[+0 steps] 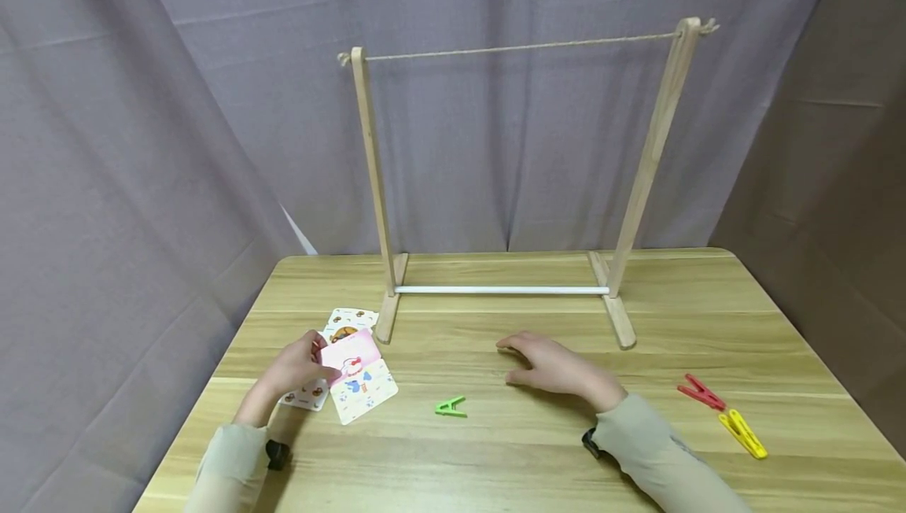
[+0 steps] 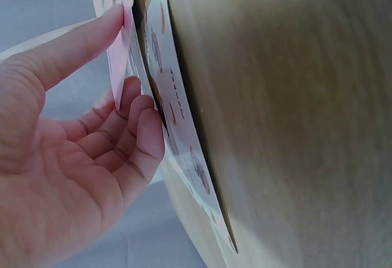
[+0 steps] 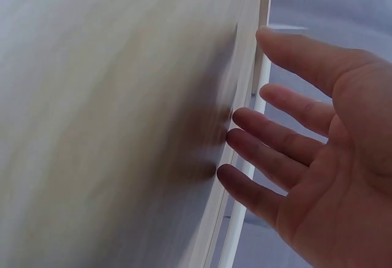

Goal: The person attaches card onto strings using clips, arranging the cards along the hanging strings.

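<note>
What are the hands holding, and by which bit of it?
The left hand pinches the pink card by its left edge, as the head view shows it. The right hand holds nothing.

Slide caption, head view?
Left hand holds pink card, right hand empty, green clothespin between them, string-topped wooden rack behind.

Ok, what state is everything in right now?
Pink card: pinched by the left hand
Other cards: overlapping, partly covered
Green clip: lying unattached
Red clip: lying unattached
Yellow clip: lying unattached
Rope: strung straight, nothing hung on it
Wooden stand: upright
Right hand: fingers apart, holding nothing
</note>
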Demonstrator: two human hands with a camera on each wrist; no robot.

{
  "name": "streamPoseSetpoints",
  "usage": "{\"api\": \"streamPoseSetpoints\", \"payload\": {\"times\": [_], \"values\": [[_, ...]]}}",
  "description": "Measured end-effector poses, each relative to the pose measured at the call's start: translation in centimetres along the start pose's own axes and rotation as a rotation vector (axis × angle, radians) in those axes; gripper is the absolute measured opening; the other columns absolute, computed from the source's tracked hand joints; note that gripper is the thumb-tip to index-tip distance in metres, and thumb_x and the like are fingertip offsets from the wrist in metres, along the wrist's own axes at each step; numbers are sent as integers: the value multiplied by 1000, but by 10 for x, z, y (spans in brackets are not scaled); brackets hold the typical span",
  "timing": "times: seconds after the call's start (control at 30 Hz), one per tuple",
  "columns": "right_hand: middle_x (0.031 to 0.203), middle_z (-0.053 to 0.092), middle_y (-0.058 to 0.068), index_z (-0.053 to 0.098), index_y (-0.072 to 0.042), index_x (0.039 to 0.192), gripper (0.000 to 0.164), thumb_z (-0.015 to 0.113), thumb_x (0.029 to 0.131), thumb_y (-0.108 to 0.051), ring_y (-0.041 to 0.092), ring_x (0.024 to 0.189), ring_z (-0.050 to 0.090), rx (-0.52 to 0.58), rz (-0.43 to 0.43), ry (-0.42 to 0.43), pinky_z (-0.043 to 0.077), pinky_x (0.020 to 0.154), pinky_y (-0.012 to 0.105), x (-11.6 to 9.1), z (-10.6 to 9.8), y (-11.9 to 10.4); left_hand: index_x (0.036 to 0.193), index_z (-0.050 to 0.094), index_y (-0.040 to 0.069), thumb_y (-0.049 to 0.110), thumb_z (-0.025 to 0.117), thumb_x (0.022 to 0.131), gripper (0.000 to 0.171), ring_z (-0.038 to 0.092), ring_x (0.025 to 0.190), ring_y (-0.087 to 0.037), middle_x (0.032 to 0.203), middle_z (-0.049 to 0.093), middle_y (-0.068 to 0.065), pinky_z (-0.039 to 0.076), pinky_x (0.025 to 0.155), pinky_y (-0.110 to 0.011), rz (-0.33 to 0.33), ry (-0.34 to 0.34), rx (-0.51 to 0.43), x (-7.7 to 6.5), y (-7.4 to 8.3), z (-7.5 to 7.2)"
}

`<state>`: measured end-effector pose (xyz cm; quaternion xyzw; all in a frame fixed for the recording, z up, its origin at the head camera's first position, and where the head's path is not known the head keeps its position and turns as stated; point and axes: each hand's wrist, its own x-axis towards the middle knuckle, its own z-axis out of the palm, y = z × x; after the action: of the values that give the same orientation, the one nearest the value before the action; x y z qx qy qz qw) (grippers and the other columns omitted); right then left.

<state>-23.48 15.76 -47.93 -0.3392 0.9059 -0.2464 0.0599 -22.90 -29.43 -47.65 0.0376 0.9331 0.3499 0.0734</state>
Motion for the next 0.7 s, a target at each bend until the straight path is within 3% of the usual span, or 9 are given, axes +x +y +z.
{"api": "streamPoseSetpoints", "payload": {"times": [0.7], "values": [[138, 57, 15, 55, -4, 140, 55, 74, 93, -26, 33, 129, 52, 20, -12, -98, 41, 109, 50, 20, 14, -25, 110, 50, -1, 11, 87, 76, 51, 50, 70, -20, 83, 55, -8, 45, 59, -33, 14, 5, -15, 0, 0, -1]]}}
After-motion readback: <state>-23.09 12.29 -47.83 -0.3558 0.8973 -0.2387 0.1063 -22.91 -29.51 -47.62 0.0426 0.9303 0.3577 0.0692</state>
